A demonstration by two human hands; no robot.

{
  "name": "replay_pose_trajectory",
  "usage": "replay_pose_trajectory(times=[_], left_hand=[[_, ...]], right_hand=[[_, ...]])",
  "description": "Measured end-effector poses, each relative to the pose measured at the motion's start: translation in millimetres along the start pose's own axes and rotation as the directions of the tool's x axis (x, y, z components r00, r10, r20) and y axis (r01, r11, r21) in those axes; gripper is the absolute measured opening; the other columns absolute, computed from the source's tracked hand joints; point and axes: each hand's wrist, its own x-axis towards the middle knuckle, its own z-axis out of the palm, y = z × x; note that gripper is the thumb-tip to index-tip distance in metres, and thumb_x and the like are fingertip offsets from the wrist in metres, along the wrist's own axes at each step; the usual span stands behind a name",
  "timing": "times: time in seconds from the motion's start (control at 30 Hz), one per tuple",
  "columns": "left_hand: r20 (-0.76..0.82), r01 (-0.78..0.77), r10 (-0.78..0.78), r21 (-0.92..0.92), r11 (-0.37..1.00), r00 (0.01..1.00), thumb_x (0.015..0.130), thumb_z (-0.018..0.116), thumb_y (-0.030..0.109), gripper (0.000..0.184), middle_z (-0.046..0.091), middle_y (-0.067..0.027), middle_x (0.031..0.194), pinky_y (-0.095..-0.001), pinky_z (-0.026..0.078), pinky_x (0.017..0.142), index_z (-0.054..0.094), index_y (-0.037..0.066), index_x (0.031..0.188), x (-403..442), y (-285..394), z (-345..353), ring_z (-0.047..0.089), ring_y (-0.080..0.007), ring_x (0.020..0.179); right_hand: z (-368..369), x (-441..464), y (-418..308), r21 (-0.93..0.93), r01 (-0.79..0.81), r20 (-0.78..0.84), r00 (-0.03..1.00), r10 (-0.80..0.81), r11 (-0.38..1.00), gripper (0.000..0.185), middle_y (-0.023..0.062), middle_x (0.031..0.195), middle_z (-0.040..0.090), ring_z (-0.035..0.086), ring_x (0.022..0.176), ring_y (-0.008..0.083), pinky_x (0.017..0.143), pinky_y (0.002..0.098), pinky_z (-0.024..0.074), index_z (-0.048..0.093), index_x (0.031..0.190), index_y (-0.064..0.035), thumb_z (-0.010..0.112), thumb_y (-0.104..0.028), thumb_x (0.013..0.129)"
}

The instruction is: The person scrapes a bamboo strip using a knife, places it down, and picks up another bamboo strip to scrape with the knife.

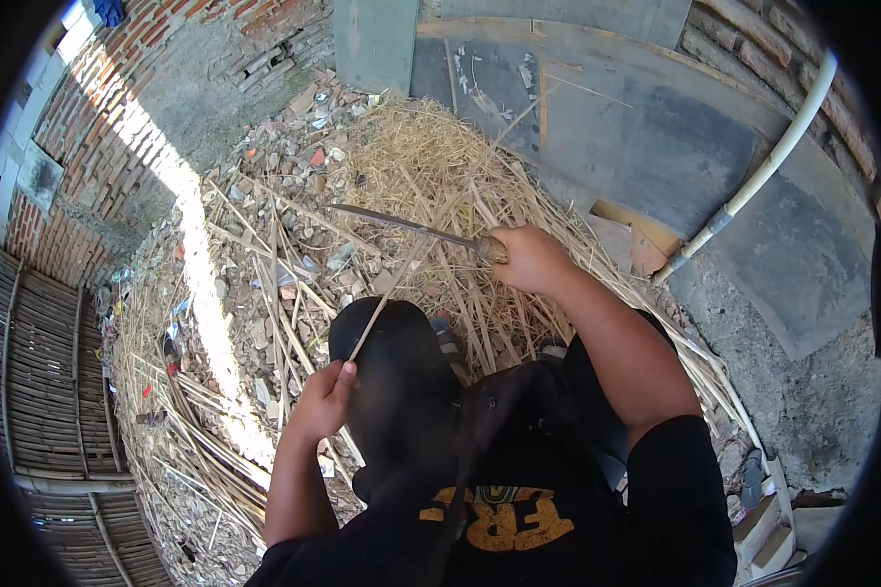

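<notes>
My right hand (527,259) is wrapped round the wooden handle of a long knife (401,224), whose dark blade points left across the view. Between the fingers and thumb of my left hand (325,399) is a thin pale strip (374,315), rising up and to the right towards the blade. Whether strip and blade touch, I cannot tell. Beneath both lies a heap of straw-like shavings and strips (460,186). My knee in black cloth (387,382) is beside my left hand.
Rubble (255,333) and long split strips (215,430) cover the ground at left. Grey panels (636,127) lean at the back right near a white pipe (773,157). A brick wall (98,186) and slatted bamboo panel (44,362) stand left.
</notes>
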Motion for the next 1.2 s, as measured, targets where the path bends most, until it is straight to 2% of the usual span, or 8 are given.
replay_pose_trajectory(times=[0.13,0.23,0.33,0.47,0.63,0.77,0.87,1.2], left_hand=[[0.012,-0.043,0.042,0.016,0.999,0.999,0.111,0.048,0.044,0.053,0.061,-0.0132,0.072,-0.0384,0.048,0.068,0.064,-0.001,0.091,-4,5,-1,0.059,-0.0223,0.07],[-0.048,-0.131,0.133,0.046,0.99,0.99,0.111,0.049,0.042,0.051,0.057,-0.013,0.068,-0.0397,0.046,0.063,0.058,-0.001,0.086,-3,1,8,0.055,-0.0211,0.065],[-0.055,-0.115,0.12,0.088,0.989,0.991,0.109,0.054,0.04,0.048,0.055,-0.0161,0.066,-0.0425,0.044,0.059,0.053,0.0,0.082,-4,3,9,0.052,-0.0252,0.06],[-0.002,-0.097,0.099,0.134,0.986,0.995,0.108,0.055,0.04,0.047,0.055,-0.0185,0.066,-0.044,0.045,0.062,0.055,0.0,0.084,-1,-2,-2,0.053,-0.0307,0.061],[0.046,-0.074,0.068,0.141,0.987,0.997,0.11,0.051,0.043,0.05,0.058,-0.0157,0.068,-0.0438,0.047,0.064,0.059,-0.001,0.088,-5,6,-6,0.057,-0.0283,0.065],[0.158,0.056,-0.035,-0.131,0.99,0.987,0.112,0.046,0.044,0.05,0.057,-0.0035,0.067,-0.0351,0.043,0.059,0.063,0.002,0.089,-18,-16,-10,0.053,-0.0157,0.062],[0.238,0.249,-0.17,-0.358,0.9,0.956,0.113,0.044,0.045,0.051,0.049,0.0045,0.065,-0.0263,0.035,0.055,0.065,0.005,0.089,-34,-39,-2,0.044,-0.006,0.058],[0.092,0.051,-0.038,-0.145,0.988,0.995,0.113,0.042,0.046,0.055,0.056,-0.0013,0.07,-0.0313,0.041,0.063,0.063,0.002,0.087,-35,-39,9,0.05,-0.0119,0.067]], right_hand=[[6,-12,-31,-0.171,0.225,0.038,0.974,-0.222,0.959,0.035,0.0175,0.084,0.072,0.071,0.086,0.04,0.078,0.0512,0.0568,0.069,0.109,-0.0113,0.075,-0.021,0.076],[-4,-7,-27,-0.08,0.141,0.148,0.981,-0.128,0.987,0.023,0.0165,0.086,0.072,0.073,0.089,0.0378,0.079,0.0515,0.0572,0.068,0.1,-0.0087,0.072,-0.019,0.079],[10,26,45,0.032,-0.225,0.031,0.974,0.224,0.974,0.039,0.0184,0.106,0.075,0.073,0.102,0.0351,0.087,0.0476,0.0587,0.073,0.12,-0.0126,0.072,-0.017,0.081],[-5,8,41,-0.18,-0.209,0.127,0.964,0.234,0.961,0.05,0.0185,0.123,0.072,0.069,0.115,0.0337,0.098,0.0461,0.0564,0.069,0.133,-0.0152,0.07,-0.014,0.083],[-10,-17,-22,-0.18,0.012,0.138,0.99,0.013,0.984,0.046,0.0187,0.1,0.074,0.072,0.097,0.0385,0.087,0.0501,0.0573,0.071,0.125,-0.0137,0.072,-0.017,0.079],[-10,-24,-14,-0.175,0.196,0.1,0.978,-0.18,0.965,0.041,0.0186,0.088,0.073,0.072,0.086,0.0405,0.08,0.0515,0.0572,0.071,0.116,-0.0094,0.073,-0.018,0.076],[-11,-9,15,0.037,0.001,0.017,1.0,-0.001,0.999,0.037,0.0187,0.086,0.072,0.071,0.086,0.0398,0.078,0.052,0.0566,0.07,0.11,-0.009,0.073,-0.018,0.075],[-1,-16,-20,-0.062,0.208,0.182,0.964,-0.194,0.976,0.027,0.0159,0.084,0.071,0.071,0.086,0.0392,0.076,0.0519,0.0549,0.071,0.102,-0.0118,0.072,-0.014,0.075]])
